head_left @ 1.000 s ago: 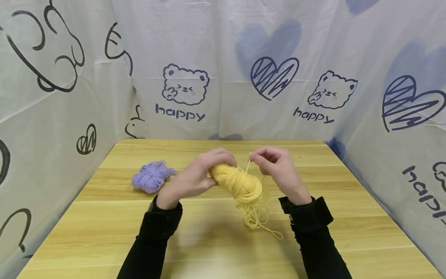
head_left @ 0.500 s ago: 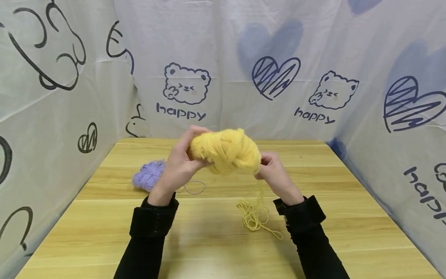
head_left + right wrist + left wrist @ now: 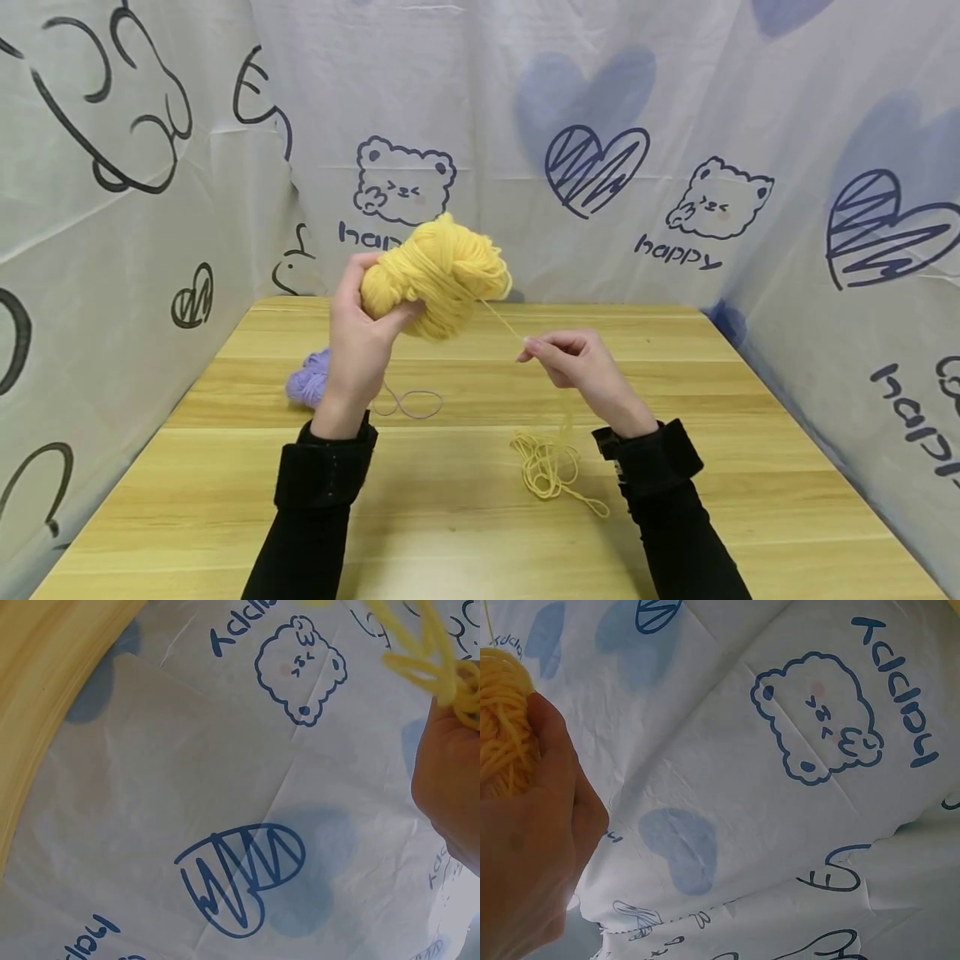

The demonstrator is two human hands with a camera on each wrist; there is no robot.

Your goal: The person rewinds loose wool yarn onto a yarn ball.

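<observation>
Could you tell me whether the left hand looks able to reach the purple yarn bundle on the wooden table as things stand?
Probably not at once: the left hand grips the raised yellow yarn skein; the purple yarn bundle lies just below, unobstructed.

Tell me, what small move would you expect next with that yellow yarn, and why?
Probably the right hand draws its pinched strand further out, away from the yellow skein. The left hand holds the skein raised above the table, the strand runs taut between the two hands, and a loose pile of yellow yarn already lies below the right hand, so unwinding looks likely.
</observation>
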